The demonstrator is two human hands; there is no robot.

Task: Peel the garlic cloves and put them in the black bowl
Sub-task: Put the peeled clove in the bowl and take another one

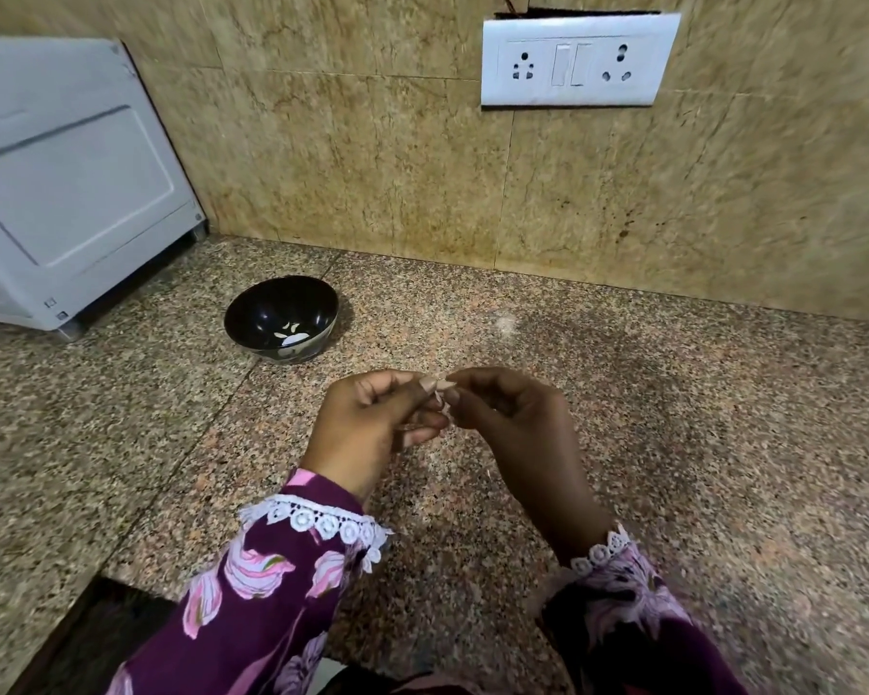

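A small garlic clove [442,396] is pinched between the two hands above the speckled granite table [673,418], in front of and to the right of the black bowl [281,318]. The left hand [367,428] is curled, with its thumb and forefinger closed on the clove; the right hand [512,423] is likewise curled, and its fingertips [452,381] meet the clove from the other side. Only a pale sliver of clove and papery skin is seen between the fingers, so how much skin remains cannot be told.

The task is judged to be partly done. A few pale, crescent-shaped pieces [292,336] are seen at the bottom of the bowl, and they are taken to be peeled cloves, though a printed pattern on the bowl cannot be ruled out for some of them. The clove in hand is judged to be in the course of peeling and not yet ready for the bowl. No further unpeeled cloves and no heap of skins are seen on the table, so what is left beyond this clove cannot be told.

No readable writing is found. The white appliance [71,178] at the left bears small marks near its lower corner, too small to be read, and the white socket plate [580,60] on the tiled wall [372,143] carries no legible label.
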